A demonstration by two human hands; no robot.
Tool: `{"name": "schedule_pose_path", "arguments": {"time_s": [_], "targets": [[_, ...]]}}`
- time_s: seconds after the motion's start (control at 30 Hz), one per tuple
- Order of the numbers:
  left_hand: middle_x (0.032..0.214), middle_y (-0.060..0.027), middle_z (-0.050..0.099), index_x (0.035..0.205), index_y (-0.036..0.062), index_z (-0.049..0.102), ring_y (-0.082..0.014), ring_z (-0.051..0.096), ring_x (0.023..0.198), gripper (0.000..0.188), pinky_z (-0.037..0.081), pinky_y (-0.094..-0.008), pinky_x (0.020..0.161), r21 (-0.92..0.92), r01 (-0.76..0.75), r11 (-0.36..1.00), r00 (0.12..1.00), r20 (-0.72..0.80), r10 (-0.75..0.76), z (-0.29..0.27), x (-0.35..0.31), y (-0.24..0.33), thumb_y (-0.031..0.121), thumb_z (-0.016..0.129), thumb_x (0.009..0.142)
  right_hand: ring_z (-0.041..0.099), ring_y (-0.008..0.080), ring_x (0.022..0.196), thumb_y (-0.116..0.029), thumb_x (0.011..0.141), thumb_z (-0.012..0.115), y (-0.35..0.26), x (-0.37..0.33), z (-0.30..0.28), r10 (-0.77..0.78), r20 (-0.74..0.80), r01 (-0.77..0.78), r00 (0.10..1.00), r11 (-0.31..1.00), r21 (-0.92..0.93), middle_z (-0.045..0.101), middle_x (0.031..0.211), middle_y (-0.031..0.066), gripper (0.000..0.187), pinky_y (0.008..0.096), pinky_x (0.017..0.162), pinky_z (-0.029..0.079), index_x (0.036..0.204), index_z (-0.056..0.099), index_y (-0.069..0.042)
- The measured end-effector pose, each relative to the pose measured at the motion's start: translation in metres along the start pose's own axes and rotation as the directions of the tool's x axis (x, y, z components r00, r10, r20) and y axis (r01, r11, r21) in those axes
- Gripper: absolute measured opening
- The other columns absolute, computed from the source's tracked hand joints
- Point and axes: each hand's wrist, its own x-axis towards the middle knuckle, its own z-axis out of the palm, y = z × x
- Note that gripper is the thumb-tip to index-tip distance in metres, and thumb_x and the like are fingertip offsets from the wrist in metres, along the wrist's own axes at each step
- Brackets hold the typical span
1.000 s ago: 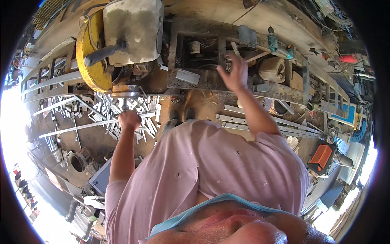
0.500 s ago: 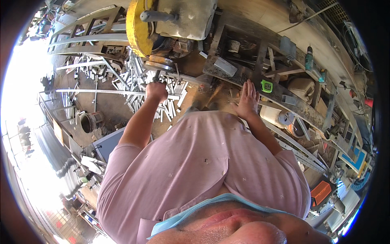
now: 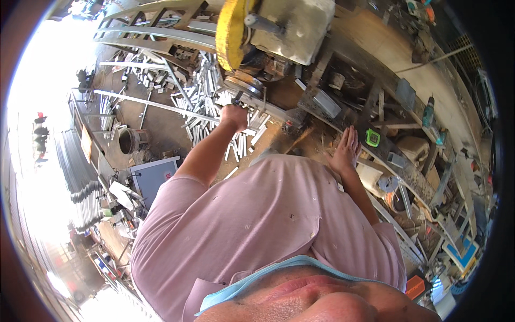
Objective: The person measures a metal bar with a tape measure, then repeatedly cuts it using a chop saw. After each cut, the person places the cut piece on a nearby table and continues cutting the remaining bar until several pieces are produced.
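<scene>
My left hand (image 3: 234, 118) is closed around a dark clamp handle (image 3: 237, 98), just in front of a round metal part (image 3: 244, 85) of a cut-off saw. The saw has a yellow blade guard (image 3: 228, 40), a grey lever handle (image 3: 263, 23) and a dusty, pale housing (image 3: 295, 27). A long pale metal bar (image 3: 155, 104) runs from the left toward my left wrist; its near end is hidden there. My right hand (image 3: 345, 152) rests with fingers stretched out at the bench edge, holding nothing. Close beside it lies a bright green tape measure (image 3: 372, 138).
Many pale metal offcuts (image 3: 201, 86) litter the floor beyond my left hand. A bucket (image 3: 134, 140) and a grey panel (image 3: 154, 180) stand at left. On the dark bench frame lie a short metal piece (image 3: 326, 103) and a teal drill (image 3: 428, 112). A ladder-like frame (image 3: 155, 35) lies far left.
The whole view has shifted, so the saw and bench sit farther right and slightly lower. My left hand keeps its grip on the handle, and my right hand stays at the bench edge.
</scene>
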Motion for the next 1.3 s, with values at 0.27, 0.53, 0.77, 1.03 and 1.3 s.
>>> {"name": "schedule_pose_path", "arguments": {"time_s": [0.27, 0.53, 0.77, 1.03, 1.3], "targets": [[0.1, -0.0079, 0.081, 0.096, 0.0144, 0.082, -0.0261, 0.078, 0.096, 0.021, 0.062, -0.0423, 0.075, -0.03, -0.018, 0.999, 0.999, -0.046, 0.016, 0.002, -0.002, -0.002, 0.019, 0.075, 0.077, 0.008, 0.0391, 0.162, -0.047, 0.073, 0.09, 0.003, 0.002, 0.008, -0.023, 0.012, 0.023, 1.0, 0.999, -0.025, 0.006, 0.175, 0.0181, 0.133, 0.0652, 0.124, 0.021, 0.165, 0.009, 0.004], [0.102, -0.008, 0.08, 0.103, 0.0165, 0.082, -0.0279, 0.077, 0.099, 0.026, 0.06, -0.0413, 0.078, -0.068, -0.051, 0.996, 0.999, -0.006, 0.051, 0.013, 0.007, -0.005, 0.019, 0.077, 0.077, 0.0, 0.0372, 0.163, -0.048, 0.075, 0.088, 0.002, 0.004, 0.008, 0.007, 0.065, -0.005, 0.998, 1.0, -0.03, -0.001, 0.176, 0.0166, 0.136, 0.0624, 0.126, 0.017, 0.166, 0.001, 0.005], [0.101, -0.0076, 0.08, 0.097, 0.0158, 0.083, -0.0271, 0.077, 0.098, 0.02, 0.06, -0.0408, 0.078, -0.075, -0.065, 0.995, 0.997, -0.044, 0.062, 0.008, -0.001, -0.005, 0.02, 0.076, 0.079, -0.002, 0.0371, 0.163, -0.051, 0.073, 0.089, 0.003, 0.007, 0.01, 0.017, 0.095, -0.011, 0.995, 0.998, -0.059, -0.006, 0.176, 0.0191, 0.141, 0.0621, 0.126, 0.016, 0.165, -0.001, 0.006], [0.102, -0.0081, 0.08, 0.098, 0.0141, 0.083, -0.0265, 0.077, 0.099, 0.02, 0.061, -0.0401, 0.078, -0.071, -0.07, 0.995, 0.997, 0.005, 0.071, 0.0, -0.005, -0.004, 0.018, 0.077, 0.08, -0.003, 0.0384, 0.163, -0.054, 0.071, 0.089, 0.004, 0.009, 0.017, 0.058, 0.116, -0.05, 0.992, 0.996, -0.069, -0.008, 0.176, 0.0196, 0.143, 0.0624, 0.126, 0.015, 0.165, 0.0, 0.006], [0.104, -0.0101, 0.079, 0.109, 0.0194, 0.08, -0.0302, 0.077, 0.098, 0.034, 0.062, -0.0441, 0.075, -0.122, -0.063, 0.991, 0.996, -0.066, 0.055, 0.013, 0.003, -0.009, 0.021, 0.079, 0.074, -0.002, 0.041, 0.162, -0.057, 0.07, 0.089, 0.012, 0.011, 0.037, -0.016, 0.002, 0.016, 1.0, 0.998, -0.053, -0.001, 0.175, 0.0231, 0.145, 0.0653, 0.123, 0.017, 0.165, -0.001, 0.004]]}}
